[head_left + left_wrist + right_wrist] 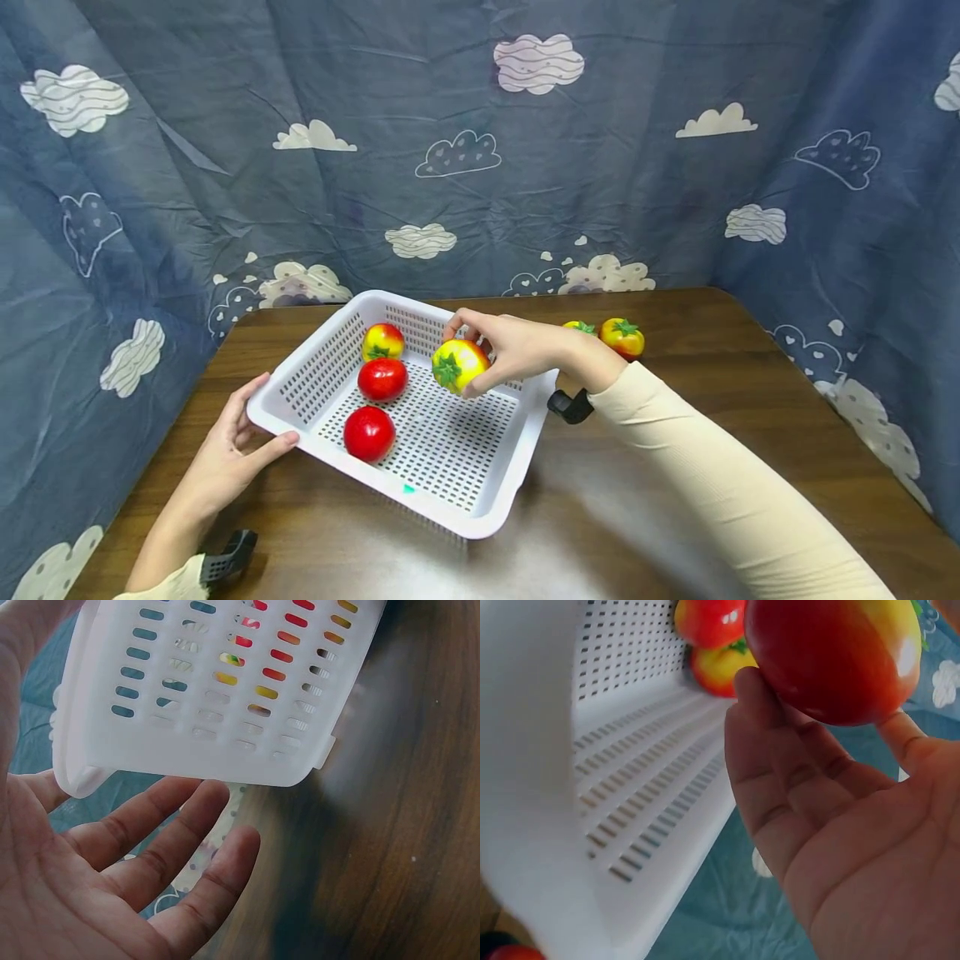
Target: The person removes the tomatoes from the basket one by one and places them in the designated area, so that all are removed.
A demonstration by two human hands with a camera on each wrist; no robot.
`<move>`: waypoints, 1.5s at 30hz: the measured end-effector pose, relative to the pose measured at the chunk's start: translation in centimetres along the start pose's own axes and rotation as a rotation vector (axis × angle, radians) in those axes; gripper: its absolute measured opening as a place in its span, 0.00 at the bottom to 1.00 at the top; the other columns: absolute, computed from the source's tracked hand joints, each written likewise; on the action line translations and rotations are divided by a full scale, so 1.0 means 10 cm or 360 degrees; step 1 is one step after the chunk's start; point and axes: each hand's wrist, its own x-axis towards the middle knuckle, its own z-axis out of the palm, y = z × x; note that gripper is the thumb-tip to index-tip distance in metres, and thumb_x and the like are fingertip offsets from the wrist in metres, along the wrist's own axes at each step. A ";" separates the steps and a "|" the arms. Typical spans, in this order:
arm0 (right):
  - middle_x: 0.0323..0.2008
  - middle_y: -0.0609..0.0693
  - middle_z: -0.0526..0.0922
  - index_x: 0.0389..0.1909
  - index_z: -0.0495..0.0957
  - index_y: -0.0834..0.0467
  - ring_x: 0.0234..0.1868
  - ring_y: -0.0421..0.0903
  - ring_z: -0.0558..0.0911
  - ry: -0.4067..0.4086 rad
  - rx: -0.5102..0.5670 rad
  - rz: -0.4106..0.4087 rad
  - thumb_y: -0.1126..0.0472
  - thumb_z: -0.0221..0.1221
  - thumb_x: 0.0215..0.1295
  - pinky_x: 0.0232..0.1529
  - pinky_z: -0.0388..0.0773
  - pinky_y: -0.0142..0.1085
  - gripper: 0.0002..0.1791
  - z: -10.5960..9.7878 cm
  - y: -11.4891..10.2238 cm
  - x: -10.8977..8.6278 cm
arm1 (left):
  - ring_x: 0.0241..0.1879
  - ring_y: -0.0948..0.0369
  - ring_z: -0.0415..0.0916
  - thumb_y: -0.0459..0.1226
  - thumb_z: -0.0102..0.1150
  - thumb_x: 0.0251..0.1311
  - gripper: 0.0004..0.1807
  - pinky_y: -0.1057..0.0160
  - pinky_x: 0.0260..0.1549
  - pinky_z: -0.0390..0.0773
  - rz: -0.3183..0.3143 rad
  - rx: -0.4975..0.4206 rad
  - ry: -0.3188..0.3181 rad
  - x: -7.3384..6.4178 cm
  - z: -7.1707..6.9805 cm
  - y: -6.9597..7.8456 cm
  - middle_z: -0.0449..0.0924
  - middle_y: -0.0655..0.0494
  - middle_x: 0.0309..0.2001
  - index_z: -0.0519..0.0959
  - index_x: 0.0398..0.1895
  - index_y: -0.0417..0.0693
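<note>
My right hand (pixel 517 346) holds a red-and-yellow toy tomato (pixel 459 365) over the white plastic basket (pixel 495 517), its green leafy top facing the head camera. The right wrist view shows the red side of this tomato (pixel 832 656) above the curled fingers. Inside the basket, along its left part, lie a yellow-and-red tomato (pixel 382 342) and two glossy red ones, a middle one (pixel 382 380) and a nearer one (pixel 369 433). At the basket's left corner, my left hand (pixel 225 462) grips the rim between thumb and index finger; its other fingers (pixel 169 855) spread loosely below.
Two more yellow-and-red tomatoes, one partly hidden by the right wrist (pixel 579 327) and one farther right (pixel 622 337), lie on the brown wooden table (pixel 720 400). A blue cloud-patterned curtain (pixel 390 92) hangs behind and at both sides.
</note>
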 end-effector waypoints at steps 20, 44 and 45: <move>0.57 0.57 0.83 0.62 0.64 0.55 0.55 0.50 0.83 0.0205 0.0157 0.0056 0.56 0.76 0.57 0.58 0.81 0.43 0.38 -0.18 0.35 -0.20 | 0.51 0.80 0.78 0.32 0.74 0.66 0.52 0.78 0.49 0.76 0.0010 0.0007 -0.0002 0.00 0.01 0.01 0.76 0.79 0.60 0.52 0.87 0.50; 0.54 0.59 0.81 0.64 0.69 0.56 0.49 0.52 0.86 0.0464 0.0196 0.0210 0.55 0.76 0.58 0.59 0.82 0.45 0.36 -0.39 0.75 -0.49 | 0.52 0.80 0.79 0.31 0.73 0.66 0.52 0.77 0.48 0.78 0.0035 -0.0018 0.0007 0.01 0.03 0.00 0.76 0.75 0.59 0.52 0.86 0.48; 0.54 0.58 0.82 0.64 0.69 0.56 0.49 0.52 0.86 0.0473 0.0193 0.0219 0.54 0.76 0.59 0.59 0.82 0.44 0.36 -0.40 0.76 -0.50 | 0.51 0.80 0.79 0.31 0.74 0.66 0.51 0.77 0.48 0.78 0.0034 -0.0018 0.0008 0.01 0.03 0.00 0.76 0.75 0.59 0.53 0.86 0.48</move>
